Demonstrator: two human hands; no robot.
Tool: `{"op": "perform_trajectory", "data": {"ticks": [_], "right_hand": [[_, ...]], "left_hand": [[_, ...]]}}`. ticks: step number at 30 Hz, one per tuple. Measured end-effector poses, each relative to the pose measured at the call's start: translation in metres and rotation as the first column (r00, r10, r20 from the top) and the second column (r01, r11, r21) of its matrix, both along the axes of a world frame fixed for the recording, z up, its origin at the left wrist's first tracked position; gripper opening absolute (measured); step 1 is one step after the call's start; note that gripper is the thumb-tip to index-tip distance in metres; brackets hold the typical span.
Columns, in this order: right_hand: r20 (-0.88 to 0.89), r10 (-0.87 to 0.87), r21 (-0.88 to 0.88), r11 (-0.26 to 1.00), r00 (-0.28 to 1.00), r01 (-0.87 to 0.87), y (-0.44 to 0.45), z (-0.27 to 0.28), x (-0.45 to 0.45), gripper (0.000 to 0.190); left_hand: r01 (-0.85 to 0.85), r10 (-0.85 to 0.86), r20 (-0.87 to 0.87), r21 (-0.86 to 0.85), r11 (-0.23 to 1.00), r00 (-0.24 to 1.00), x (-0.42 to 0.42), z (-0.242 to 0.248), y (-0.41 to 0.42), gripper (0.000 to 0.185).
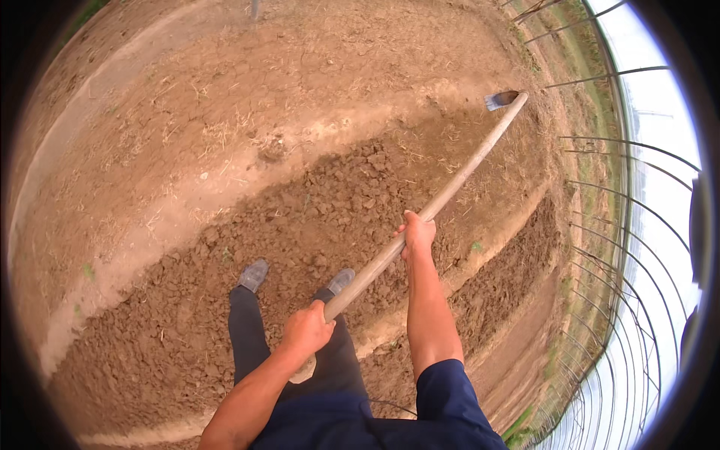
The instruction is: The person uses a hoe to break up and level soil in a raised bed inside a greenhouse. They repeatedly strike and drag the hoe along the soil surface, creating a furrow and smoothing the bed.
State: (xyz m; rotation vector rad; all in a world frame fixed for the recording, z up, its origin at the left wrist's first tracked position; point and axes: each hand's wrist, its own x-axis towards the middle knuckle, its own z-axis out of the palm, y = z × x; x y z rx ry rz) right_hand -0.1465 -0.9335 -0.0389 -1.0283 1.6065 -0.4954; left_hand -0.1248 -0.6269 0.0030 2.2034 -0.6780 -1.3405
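Observation:
A hoe with a long wooden handle [469, 169] slants across the view from lower left to upper right. My left hand [307, 332] is closed around the butt end of the handle, near my legs. Farther up, my right hand [417, 232] grips the shaft around its middle. The metal hoe blade [501, 100] is at the far end, over pale, unbroken soil; whether it touches the ground I cannot tell. Loose, clumpy dark soil [343, 197] lies below the shaft and around my grey shoes [254, 274].
A pale earth ridge [185, 208] borders the loose soil on the left, with cracked, straw-strewn ground [225, 90] beyond. Another ridge [489, 247] runs at the right beside more turned soil [506, 270]. Curved metal hoops [630, 140] of a tunnel frame stand along the right edge.

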Motion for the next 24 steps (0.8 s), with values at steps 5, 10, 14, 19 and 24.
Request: {"op": "perform_trajectory", "data": {"ticks": [5,10,14,19,24], "right_hand": [[-0.048,-0.003,0.442,0.896,0.999,0.025,0.233,-0.083,-0.012,0.039],[0.037,-0.006,0.599,0.801,0.999,-0.017,0.282,-0.069,-0.024,0.034],[0.071,-0.126,0.588,0.806,0.989,0.06,0.21,-0.102,-0.028,0.025],[0.098,-0.163,0.71,0.703,0.982,0.046,0.294,-0.077,-0.028,0.02],[0.181,-0.334,0.68,0.722,0.925,0.128,0.257,-0.045,-0.022,0.022]], "left_hand": [[0.02,-0.029,0.019,0.369,0.929,0.999,-0.028,0.013,0.195,0.036],[0.026,-0.005,-0.042,0.529,0.848,0.999,-0.044,0.057,0.263,0.038],[0.028,0.025,-0.099,0.503,0.864,0.995,-0.032,0.058,0.247,0.042],[0.032,-0.045,0.011,0.527,0.849,0.999,-0.039,0.054,0.348,0.03],[0.02,-0.141,0.27,0.406,0.914,0.952,-0.038,0.016,0.355,0.026]]}}
